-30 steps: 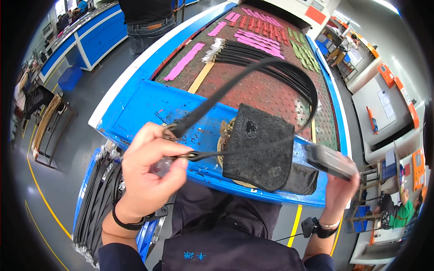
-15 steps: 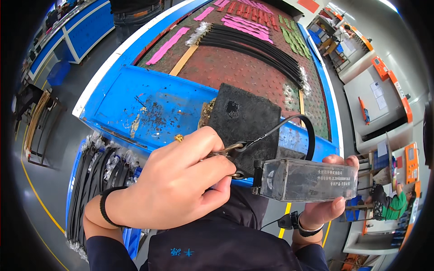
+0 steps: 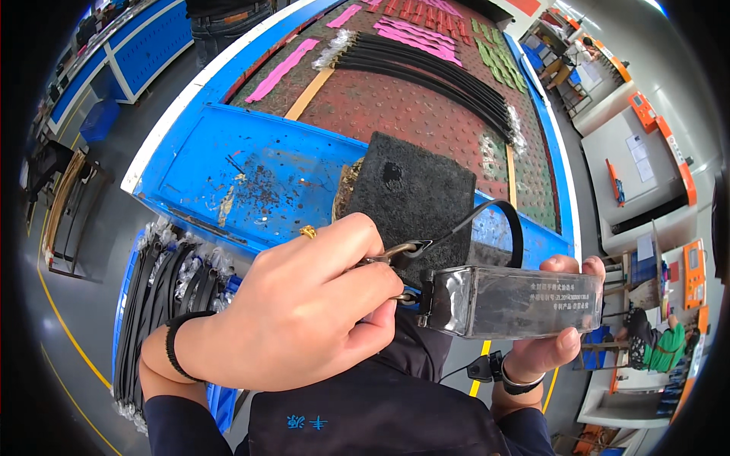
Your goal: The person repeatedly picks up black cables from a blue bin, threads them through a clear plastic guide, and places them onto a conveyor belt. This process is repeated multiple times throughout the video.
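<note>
My left hand (image 3: 304, 296), wearing a gold ring and a black braided wristband, is closed around the metal snap hook (image 3: 403, 252) of a black strap (image 3: 518, 234). From the hook the strap arches up and over to the right, its lower part passing behind a clear box. That flat plastic box (image 3: 513, 304), smoky grey inside and with a dark fitting at its left end, is gripped by my right hand (image 3: 534, 359), fingers over its right end. The fitting sits close beside a second metal piece below the hook; whether they touch is hard to tell.
Behind my hands stands a dark rough-faced block (image 3: 411, 194) on the blue workbench (image 3: 213, 144). Black straps (image 3: 433, 80) lie across wooden strips (image 3: 310, 93), near pink strips (image 3: 281, 71) and green strips (image 3: 502, 64). More wrapped straps (image 3: 163, 281) hang lower left.
The clear box has shifted slightly left, and my left hand with the hook slightly right, narrowing the gap between them. Both hands keep their hold.
</note>
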A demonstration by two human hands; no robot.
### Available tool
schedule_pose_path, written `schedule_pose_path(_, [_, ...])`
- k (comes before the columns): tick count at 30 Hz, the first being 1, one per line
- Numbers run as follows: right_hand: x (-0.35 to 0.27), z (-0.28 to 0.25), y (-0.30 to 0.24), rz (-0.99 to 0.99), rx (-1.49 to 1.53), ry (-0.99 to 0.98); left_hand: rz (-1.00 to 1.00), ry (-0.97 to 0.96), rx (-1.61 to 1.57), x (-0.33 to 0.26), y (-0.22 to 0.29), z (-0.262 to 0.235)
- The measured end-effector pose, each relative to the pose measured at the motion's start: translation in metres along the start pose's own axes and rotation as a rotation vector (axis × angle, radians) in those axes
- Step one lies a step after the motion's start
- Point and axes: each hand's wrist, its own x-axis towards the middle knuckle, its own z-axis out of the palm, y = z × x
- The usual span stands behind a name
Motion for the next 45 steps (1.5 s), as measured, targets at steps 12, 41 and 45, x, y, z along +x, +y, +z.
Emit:
schedule_pose_path(12, [-0.005,0.000,0.003,-0.075,-0.032,0.015,-0.057,0.017,-0.031,-0.001,-0.002,0.002])
schedule_pose_path(41, [0.001,-0.018,0.001,0.077,0.288,0.080,0.081,0.079,0.145,-0.003,0.003,0.003])
schedule_pose_path(45, [0.014,-0.038,0.001,-0.110,0.619,0.038,0.023,0.101,0.124,-0.006,-0.004,0.000])
